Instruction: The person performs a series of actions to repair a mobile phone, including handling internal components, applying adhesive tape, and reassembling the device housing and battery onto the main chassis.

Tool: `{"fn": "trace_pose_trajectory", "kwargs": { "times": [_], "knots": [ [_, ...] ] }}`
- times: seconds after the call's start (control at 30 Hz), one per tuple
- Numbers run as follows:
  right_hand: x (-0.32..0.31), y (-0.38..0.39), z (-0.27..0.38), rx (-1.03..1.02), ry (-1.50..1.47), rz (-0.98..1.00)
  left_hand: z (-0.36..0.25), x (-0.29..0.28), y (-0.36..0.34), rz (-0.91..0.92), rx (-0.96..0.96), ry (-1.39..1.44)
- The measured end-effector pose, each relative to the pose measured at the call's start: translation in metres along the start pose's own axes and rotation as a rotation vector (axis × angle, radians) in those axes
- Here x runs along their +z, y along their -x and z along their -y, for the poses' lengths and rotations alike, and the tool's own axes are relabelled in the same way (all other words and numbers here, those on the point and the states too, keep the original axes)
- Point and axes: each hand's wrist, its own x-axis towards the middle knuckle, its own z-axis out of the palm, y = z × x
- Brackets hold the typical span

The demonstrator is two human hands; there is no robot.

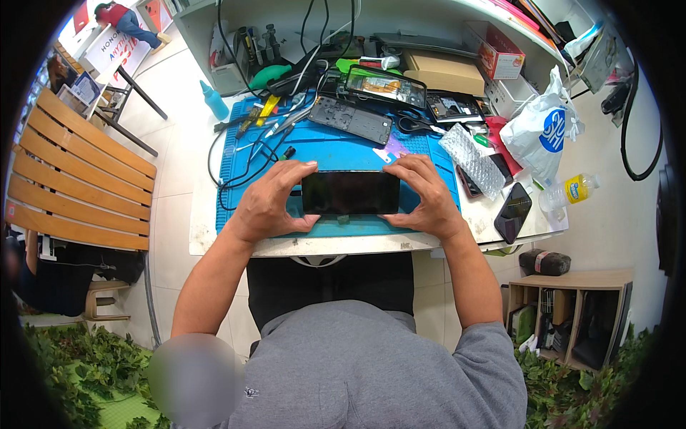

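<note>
A dark smartphone (351,192) lies sideways between my two hands, its black screen facing up, over the near part of a blue work mat (318,151). My left hand (275,199) grips its left end, with fingers at the top edge and thumb at the bottom. At the other end my right hand (424,193) pinches the phone the same way. Just beyond the hands lies a grey phone housing (350,119). Behind it rests an opened phone frame (386,87) with an orange part showing inside. Whether the held phone touches the mat, I cannot tell.
Black scissors (414,121), cables and a blue squeeze bottle (214,101) lie around the mat. At the right are bubble wrap (471,160), another black phone (513,213), a white plastic bag (539,132) and a yellow-labelled bottle (569,191). A cardboard box (443,73) stands at the back.
</note>
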Motion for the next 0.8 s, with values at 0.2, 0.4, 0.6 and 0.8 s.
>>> {"fn": "trace_pose_trajectory", "kwargs": {
  "times": [0.2,0.4,0.6,0.8],
  "knots": [
    [0.0000,-0.0006,0.0013,0.012,0.008,0.004,0.0004,0.0015,-0.0022,-0.039,0.034,0.013],
    [-0.0009,-0.0003,0.0003,0.004,0.035,0.025,0.0006,0.0016,-0.0021,-0.038,0.020,0.023],
    [0.0004,0.0002,0.0002,0.019,0.011,0.009,-0.0007,0.0013,-0.0032,-0.039,0.018,0.019],
    [-0.0020,-0.0012,0.0008,0.025,0.037,0.036,0.0003,0.0009,-0.0031,-0.017,-0.006,0.043]
  ]
}}
